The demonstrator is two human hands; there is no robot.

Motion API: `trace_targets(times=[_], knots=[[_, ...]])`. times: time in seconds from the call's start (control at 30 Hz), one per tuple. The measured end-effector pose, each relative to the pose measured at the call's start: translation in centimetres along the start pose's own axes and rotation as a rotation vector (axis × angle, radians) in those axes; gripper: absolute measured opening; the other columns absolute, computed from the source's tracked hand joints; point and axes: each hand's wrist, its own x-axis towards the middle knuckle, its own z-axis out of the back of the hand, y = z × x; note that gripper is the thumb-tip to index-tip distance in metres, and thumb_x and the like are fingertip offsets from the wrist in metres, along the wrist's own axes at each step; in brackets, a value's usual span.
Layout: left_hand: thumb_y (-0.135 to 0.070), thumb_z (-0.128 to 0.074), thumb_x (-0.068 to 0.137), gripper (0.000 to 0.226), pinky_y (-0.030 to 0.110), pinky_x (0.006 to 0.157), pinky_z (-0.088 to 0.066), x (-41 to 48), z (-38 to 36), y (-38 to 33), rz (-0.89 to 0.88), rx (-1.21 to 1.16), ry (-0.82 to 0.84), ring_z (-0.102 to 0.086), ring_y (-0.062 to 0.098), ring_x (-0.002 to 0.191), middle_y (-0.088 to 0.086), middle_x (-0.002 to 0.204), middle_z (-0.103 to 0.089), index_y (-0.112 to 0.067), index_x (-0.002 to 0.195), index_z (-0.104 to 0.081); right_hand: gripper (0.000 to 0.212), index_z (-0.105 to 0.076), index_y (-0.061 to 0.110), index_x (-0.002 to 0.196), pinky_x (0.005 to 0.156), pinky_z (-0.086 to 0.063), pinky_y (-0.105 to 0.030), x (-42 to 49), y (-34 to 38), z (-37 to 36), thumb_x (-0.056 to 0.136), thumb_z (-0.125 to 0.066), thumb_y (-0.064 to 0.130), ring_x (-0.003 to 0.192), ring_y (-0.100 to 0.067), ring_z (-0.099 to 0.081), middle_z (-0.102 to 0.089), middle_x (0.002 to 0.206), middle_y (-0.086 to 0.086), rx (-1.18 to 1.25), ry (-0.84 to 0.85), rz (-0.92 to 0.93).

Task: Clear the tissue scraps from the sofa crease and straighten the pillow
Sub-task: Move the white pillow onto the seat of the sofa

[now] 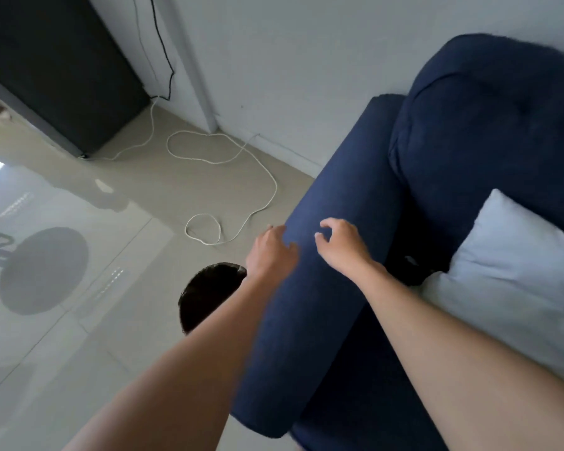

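A navy blue sofa fills the right side, its long armrest [326, 203] running toward me. A pale grey pillow [515, 281] lies tilted on the seat against the backrest [489, 131]. My left hand [269, 252] hovers at the armrest's outer edge, fingers loosely curled and empty. My right hand [341, 245] is over the armrest top, thumb and forefinger curved toward each other with nothing visible between them. A dark gap [411, 265] lies between armrest and pillow; no tissue scraps are visible.
A round black bin [209, 294] stands on the floor left of the armrest, partly behind my left forearm. A white cable [228, 157] loops over the glossy tiles. A dark cabinet [62, 70] stands at the far left by the wall.
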Motion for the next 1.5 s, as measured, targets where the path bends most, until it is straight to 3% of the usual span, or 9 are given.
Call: trace_targets(times=[0.53,0.7,0.83,0.97,1.07,1.2,1.3,1.4,1.5], knots=[[-0.029,-0.051,0.095,0.055,0.041,0.105,-0.041,-9.0,-18.1,-25.2,-0.406,0.229,0.137,-0.038,0.023,0.138,0.001,0.155,-0.034,-0.018,0.147,-0.038,0.034,-0.058,0.006,0.126,0.102,-0.046,-0.036,-8.7,-25.8,21.1,0.094,-0.050,0.015,0.122,-0.025,-0.054,-0.057,0.131,-0.010,0.165,-0.454,-0.133],[-0.029,-0.051,0.096,0.057,0.041,0.113,-0.034,-10.4,-23.5,-31.1,-0.571,0.336,0.098,-0.020,0.022,0.148,0.006,0.162,-0.017,-0.017,0.149,-0.034,0.027,-0.061,0.005,0.115,0.095,-0.044,-0.038,-10.6,-32.3,25.3,0.091,-0.055,0.016,0.112,-0.029,-0.057,-0.062,0.119,-0.011,-0.067,-0.535,-0.127],[-0.032,-0.053,0.095,0.062,0.040,0.118,-0.025,-10.7,-26.4,-33.2,-0.686,0.471,0.134,-0.013,0.022,0.150,0.006,0.163,-0.012,-0.016,0.150,-0.029,0.044,-0.053,0.008,0.120,0.107,-0.033,-0.048,-11.0,-36.9,26.3,0.085,-0.062,0.032,0.127,-0.028,-0.046,-0.054,0.128,-0.007,-0.248,-0.365,-0.197],[-0.040,-0.055,0.093,0.074,0.041,0.116,-0.027,-10.4,-27.4,-32.2,-0.624,0.555,0.209,-0.029,0.024,0.144,0.006,0.152,-0.039,-0.014,0.153,-0.019,0.077,-0.037,0.013,0.140,0.112,-0.028,-0.045,-11.1,-39.0,25.5,0.079,-0.064,0.052,0.130,-0.028,-0.044,-0.051,0.137,-0.009,-0.251,-0.237,-0.186],[-0.049,-0.058,0.087,0.087,0.041,0.112,-0.027,-10.7,-27.7,-30.6,-0.569,0.653,0.264,-0.034,0.026,0.139,0.006,0.149,-0.042,-0.017,0.154,-0.013,0.103,-0.020,0.021,0.150,0.111,-0.029,-0.047,-11.0,-38.9,24.4,0.069,-0.064,0.067,0.134,-0.030,-0.040,-0.046,0.141,-0.011,-0.309,-0.102,-0.240],[-0.060,-0.053,0.083,0.064,0.039,0.110,-0.026,-12.0,-27.9,-29.5,-0.565,0.882,0.209,-0.035,0.028,0.132,0.008,0.139,-0.043,-0.023,0.135,-0.052,0.066,-0.062,0.023,0.117,0.100,-0.034,-0.042,-11.5,-37.9,23.1,0.068,-0.064,0.068,0.118,-0.027,-0.051,-0.058,0.121,-0.005,-0.472,-0.154,-0.227],[-0.063,-0.054,0.081,0.059,0.046,0.116,-0.013,-12.6,-27.7,-29.0,-0.622,0.954,0.152,-0.023,0.029,0.140,0.010,0.146,-0.032,-0.021,0.123,-0.062,0.056,-0.069,0.018,0.109,0.106,-0.027,-0.042,-12.1,-36.8,22.4,0.073,-0.064,0.062,0.119,-0.027,-0.046,-0.053,0.123,-0.006,-0.578,-0.218,-0.144],[-0.062,-0.058,0.076,0.067,0.054,0.117,0.009,-13.0,-27.0,-28.2,-0.656,0.999,0.213,-0.005,0.028,0.150,0.012,0.158,-0.020,-0.019,0.126,-0.055,0.063,-0.064,0.017,0.113,0.118,-0.010,-0.047,-13.0,-36.2,21.9,0.070,-0.067,0.062,0.126,-0.025,-0.045,-0.056,0.127,-0.004,-0.557,-0.142,-0.117],[-0.063,-0.068,0.067,0.073,0.046,0.115,-0.021,-13.9,-26.1,-26.5,-0.617,0.902,0.296,-0.047,0.023,0.129,0.001,0.129,-0.056,-0.016,0.120,-0.049,0.073,-0.050,0.014,0.118,0.104,-0.037,-0.041,-14.8,-36.2,20.6,0.062,-0.078,0.052,0.107,-0.025,-0.060,-0.066,0.112,-0.005,-0.315,-0.049,-0.160]])
